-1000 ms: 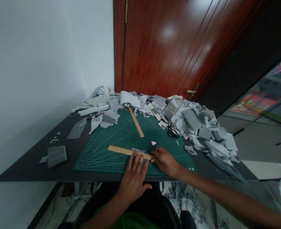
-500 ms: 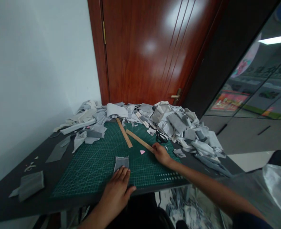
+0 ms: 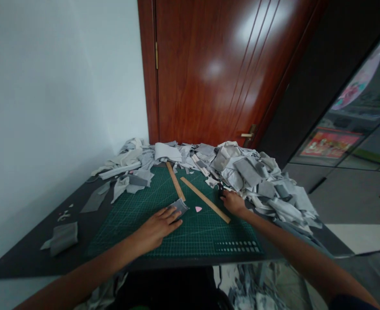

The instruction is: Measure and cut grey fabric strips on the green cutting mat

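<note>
My left hand [image 3: 160,224] lies over a small grey fabric piece [image 3: 180,206] on the green cutting mat [image 3: 128,228]. Its fingers are stretched out on top of the cloth, covering the near part. My right hand [image 3: 235,202] is closed around black-handled scissors [image 3: 220,188] at the mat's right side, beside the scrap pile. Between the hands lie a pink triangular piece of chalk-like material [image 3: 198,209] and a wooden ruler [image 3: 205,199] set diagonally. A second wooden strip [image 3: 176,183] lies just beyond the grey piece.
Heaped grey and white fabric scraps [image 3: 248,172] line the table's back and right. A folded grey cloth [image 3: 64,238] and a flat grey strip [image 3: 94,199] lie on the dark table [image 3: 31,258] at left. Behind stand a wooden door [image 3: 202,86] and a white wall [image 3: 63,86].
My right hand has let go of the ruler and taken hold of the scissors. The grey fabric piece has turned and shifted away from me under my left hand. The view has swung left.
</note>
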Demonstrator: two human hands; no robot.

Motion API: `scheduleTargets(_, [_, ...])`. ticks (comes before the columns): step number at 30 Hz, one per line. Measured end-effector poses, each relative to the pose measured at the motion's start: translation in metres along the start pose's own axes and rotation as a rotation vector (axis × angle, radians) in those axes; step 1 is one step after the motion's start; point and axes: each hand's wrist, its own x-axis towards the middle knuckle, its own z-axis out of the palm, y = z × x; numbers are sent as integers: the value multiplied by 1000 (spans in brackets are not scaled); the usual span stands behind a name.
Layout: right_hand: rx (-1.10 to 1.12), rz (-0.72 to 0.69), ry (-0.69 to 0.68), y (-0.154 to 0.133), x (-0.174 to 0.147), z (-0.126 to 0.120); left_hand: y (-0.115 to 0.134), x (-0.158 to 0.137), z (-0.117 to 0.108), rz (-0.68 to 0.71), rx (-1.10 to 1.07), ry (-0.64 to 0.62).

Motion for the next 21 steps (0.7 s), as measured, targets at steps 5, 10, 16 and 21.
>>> scheduleTargets(5, [-50,18,-30,7,-16,-1,20,-12,28,-202,-35,128])
scheduleTargets(10, [-39,-9,-98,22,-27,-5,2,-22,11,-39,-169,54])
scheduleTargets(16, [94,-19,-144,33,-29,-7,-2,-13,-18,42,-287,44])
scheduleTargets(21, [346,73,-85,25,-17,-4,23,9,12,-250,-89,241])
